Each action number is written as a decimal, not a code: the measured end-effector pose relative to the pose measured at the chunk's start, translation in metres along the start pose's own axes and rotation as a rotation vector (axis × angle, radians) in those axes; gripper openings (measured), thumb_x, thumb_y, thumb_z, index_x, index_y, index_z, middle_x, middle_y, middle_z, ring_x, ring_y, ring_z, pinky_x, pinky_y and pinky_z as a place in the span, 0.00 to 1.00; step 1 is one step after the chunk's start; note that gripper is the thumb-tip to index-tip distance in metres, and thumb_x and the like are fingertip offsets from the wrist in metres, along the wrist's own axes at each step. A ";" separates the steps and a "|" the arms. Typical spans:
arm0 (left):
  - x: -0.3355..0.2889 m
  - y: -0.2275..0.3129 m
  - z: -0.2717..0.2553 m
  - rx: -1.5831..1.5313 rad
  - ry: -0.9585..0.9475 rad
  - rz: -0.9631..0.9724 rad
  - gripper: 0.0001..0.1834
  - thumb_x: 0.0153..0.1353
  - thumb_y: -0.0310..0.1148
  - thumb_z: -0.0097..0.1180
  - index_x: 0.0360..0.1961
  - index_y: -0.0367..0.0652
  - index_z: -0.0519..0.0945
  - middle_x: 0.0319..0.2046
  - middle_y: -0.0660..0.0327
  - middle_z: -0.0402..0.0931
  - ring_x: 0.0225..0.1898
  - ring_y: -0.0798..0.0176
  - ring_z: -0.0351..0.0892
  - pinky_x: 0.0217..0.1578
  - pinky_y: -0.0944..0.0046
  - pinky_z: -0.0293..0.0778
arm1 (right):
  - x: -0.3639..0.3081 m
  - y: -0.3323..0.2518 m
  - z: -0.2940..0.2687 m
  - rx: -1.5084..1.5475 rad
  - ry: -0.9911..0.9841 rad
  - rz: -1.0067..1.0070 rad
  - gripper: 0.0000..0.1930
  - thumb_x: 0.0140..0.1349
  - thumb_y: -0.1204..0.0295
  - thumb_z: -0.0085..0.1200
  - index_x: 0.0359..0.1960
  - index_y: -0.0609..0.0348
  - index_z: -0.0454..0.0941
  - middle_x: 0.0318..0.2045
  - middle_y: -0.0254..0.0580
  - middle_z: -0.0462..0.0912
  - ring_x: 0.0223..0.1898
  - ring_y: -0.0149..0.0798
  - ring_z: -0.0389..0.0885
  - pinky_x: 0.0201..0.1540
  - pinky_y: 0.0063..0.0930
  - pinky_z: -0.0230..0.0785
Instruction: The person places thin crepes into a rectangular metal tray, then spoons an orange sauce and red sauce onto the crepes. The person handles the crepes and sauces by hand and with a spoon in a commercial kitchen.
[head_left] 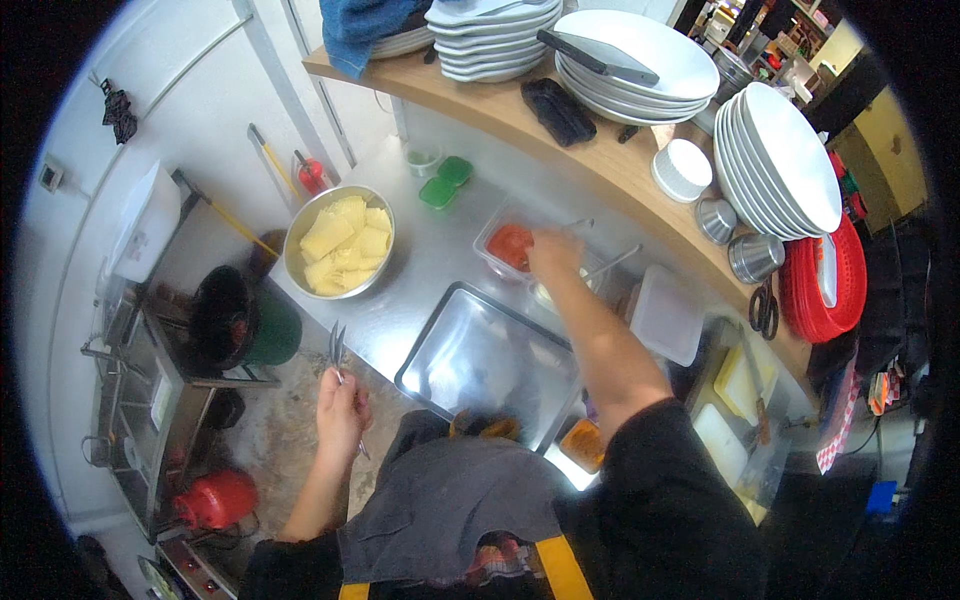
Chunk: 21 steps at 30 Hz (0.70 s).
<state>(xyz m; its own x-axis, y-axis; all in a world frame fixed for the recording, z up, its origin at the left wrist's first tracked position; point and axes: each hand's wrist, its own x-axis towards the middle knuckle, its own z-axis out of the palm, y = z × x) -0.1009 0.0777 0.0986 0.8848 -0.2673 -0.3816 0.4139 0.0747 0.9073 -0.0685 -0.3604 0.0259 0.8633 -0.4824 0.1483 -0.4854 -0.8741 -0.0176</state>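
Observation:
My left hand [342, 412] is closed around slim metal cutlery [338, 348], held upright in front of my body, off the counter's edge. Two thin shiny pieces show above the fist, but I cannot make out their exact kind. My right hand [555, 256] reaches across to a clear plastic container [487, 243] of red sauce or chopped filling [510, 244]. Its fingers point down at the container's right side and are partly hidden, so their grip is unclear. A metal handle [580, 224] sticks out just beyond them. Below lies a shiny rectangular metal tray [480, 355].
A steel bowl [290, 262] of yellow flat pieces [345, 240] stands at the left, with green lids [438, 192] behind. Stacked white plates [785, 160] and red baskets [825, 285] line the wooden shelf [480, 110]. A cutting board [745, 380] with a knife lies at right.

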 end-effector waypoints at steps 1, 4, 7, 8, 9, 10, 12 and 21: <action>0.004 -0.001 0.001 0.025 -0.044 0.041 0.07 0.77 0.37 0.46 0.46 0.46 0.72 0.28 0.63 0.72 0.16 0.71 0.61 0.16 0.68 0.58 | -0.012 -0.003 -0.011 0.126 0.020 -0.012 0.15 0.70 0.64 0.52 0.53 0.56 0.82 0.46 0.47 0.85 0.49 0.53 0.83 0.51 0.49 0.74; 0.010 -0.008 0.014 -0.061 -0.118 0.078 0.09 0.78 0.39 0.47 0.46 0.45 0.73 0.33 0.59 0.77 0.22 0.67 0.69 0.24 0.66 0.66 | -0.076 -0.017 -0.043 0.543 0.013 -0.073 0.14 0.69 0.64 0.56 0.51 0.55 0.82 0.44 0.47 0.85 0.48 0.50 0.83 0.51 0.47 0.74; 0.018 -0.020 0.051 -0.264 -0.244 0.037 0.12 0.78 0.40 0.48 0.48 0.42 0.76 0.41 0.56 0.80 0.37 0.61 0.76 0.40 0.61 0.73 | -0.158 -0.063 -0.060 1.159 -0.536 -0.129 0.12 0.70 0.63 0.58 0.46 0.58 0.81 0.42 0.46 0.87 0.41 0.40 0.84 0.46 0.38 0.76; 0.019 -0.023 0.066 -0.339 -0.302 0.015 0.13 0.78 0.40 0.49 0.49 0.41 0.77 0.44 0.54 0.80 0.42 0.59 0.78 0.46 0.58 0.75 | -0.177 -0.079 -0.063 1.363 -0.659 -0.153 0.12 0.70 0.63 0.59 0.45 0.59 0.81 0.41 0.44 0.87 0.39 0.37 0.84 0.44 0.36 0.76; 0.020 -0.029 0.082 -0.406 -0.320 -0.050 0.15 0.77 0.41 0.50 0.53 0.41 0.77 0.49 0.54 0.80 0.49 0.56 0.78 0.53 0.55 0.74 | -0.192 -0.088 -0.065 1.480 -0.650 -0.093 0.12 0.70 0.64 0.60 0.45 0.59 0.81 0.40 0.43 0.87 0.39 0.34 0.83 0.43 0.34 0.76; 0.020 -0.033 0.097 -0.492 -0.359 -0.094 0.17 0.76 0.41 0.52 0.56 0.41 0.77 0.54 0.53 0.79 0.56 0.54 0.77 0.59 0.51 0.73 | -0.205 -0.094 -0.066 1.588 -0.684 -0.009 0.11 0.70 0.65 0.61 0.45 0.59 0.81 0.39 0.41 0.86 0.39 0.32 0.82 0.43 0.33 0.76; 0.022 -0.037 0.117 -0.542 -0.396 -0.164 0.20 0.76 0.43 0.52 0.59 0.40 0.76 0.60 0.53 0.77 0.62 0.51 0.74 0.64 0.48 0.70 | -0.212 -0.093 -0.064 1.484 -0.479 0.157 0.11 0.68 0.67 0.62 0.46 0.60 0.80 0.36 0.41 0.86 0.38 0.31 0.82 0.41 0.30 0.75; 0.012 -0.061 0.117 -0.016 -0.444 -0.102 0.18 0.77 0.38 0.52 0.57 0.34 0.77 0.50 0.49 0.83 0.46 0.56 0.84 0.54 0.55 0.78 | -0.270 -0.032 -0.035 1.706 -0.487 0.534 0.07 0.72 0.70 0.57 0.43 0.62 0.79 0.31 0.38 0.82 0.34 0.34 0.79 0.41 0.29 0.73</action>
<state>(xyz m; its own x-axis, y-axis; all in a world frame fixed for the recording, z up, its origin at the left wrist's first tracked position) -0.1408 -0.0427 0.0593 0.6634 -0.6597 -0.3531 0.5008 0.0408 0.8646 -0.2912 -0.2005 0.0207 0.7930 -0.3936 -0.4650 -0.3051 0.4041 -0.8623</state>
